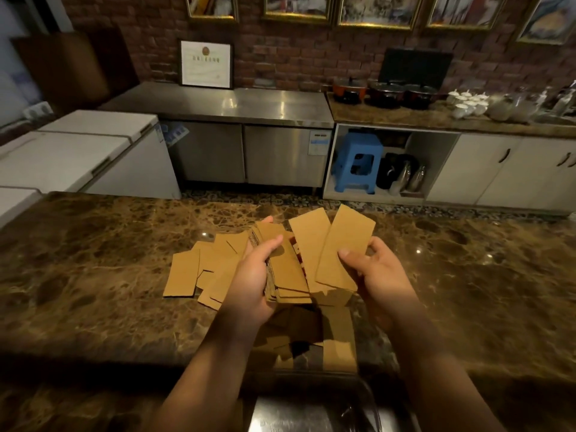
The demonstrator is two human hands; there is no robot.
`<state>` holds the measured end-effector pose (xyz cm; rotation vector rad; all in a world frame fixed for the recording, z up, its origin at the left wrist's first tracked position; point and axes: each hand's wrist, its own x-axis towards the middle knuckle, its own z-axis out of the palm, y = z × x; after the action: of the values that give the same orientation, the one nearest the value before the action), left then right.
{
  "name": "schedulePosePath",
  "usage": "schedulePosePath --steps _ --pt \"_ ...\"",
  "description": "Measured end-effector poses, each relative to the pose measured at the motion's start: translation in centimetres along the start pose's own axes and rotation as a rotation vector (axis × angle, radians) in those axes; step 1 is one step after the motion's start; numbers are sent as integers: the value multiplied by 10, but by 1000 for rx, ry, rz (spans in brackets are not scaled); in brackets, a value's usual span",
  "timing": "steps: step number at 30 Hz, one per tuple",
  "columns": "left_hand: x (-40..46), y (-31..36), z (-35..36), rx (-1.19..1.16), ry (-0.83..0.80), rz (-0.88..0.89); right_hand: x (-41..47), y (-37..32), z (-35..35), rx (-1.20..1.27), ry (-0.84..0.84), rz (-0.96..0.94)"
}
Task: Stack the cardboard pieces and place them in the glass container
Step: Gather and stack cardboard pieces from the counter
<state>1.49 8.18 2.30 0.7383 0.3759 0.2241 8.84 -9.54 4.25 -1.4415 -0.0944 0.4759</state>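
Our left hand [254, 277] hides part of the cardboard stack [288, 269]. Below the stack, the glass container [314, 410] is cut off by the bottom edge, and our arms cover its sides.

Left hand [249, 275] grips a stack of cardboard pieces [286, 269], thumb on top. Right hand [378, 272] pinches two fanned cardboard strips [343, 247] beside the stack. Loose cardboard pieces [193, 269] lie overlapping on the marbled brown desk [93, 260], left of the hands.
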Motion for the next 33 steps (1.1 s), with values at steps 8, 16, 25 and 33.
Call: schedulePosePath --steps 8,16,25,33 --pt "-7 7 9 28 -17 178 -19 -9 15 -86 122 -305" --pt "-10 2 22 194 -45 230 -29 -5 39 -181 -73 -293" --pt "-16 1 8 -58 -202 137 -21 -20 15 95 -156 -41" --pt "-12 7 9 100 -101 225 -22 -21 16 44 -204 -68"
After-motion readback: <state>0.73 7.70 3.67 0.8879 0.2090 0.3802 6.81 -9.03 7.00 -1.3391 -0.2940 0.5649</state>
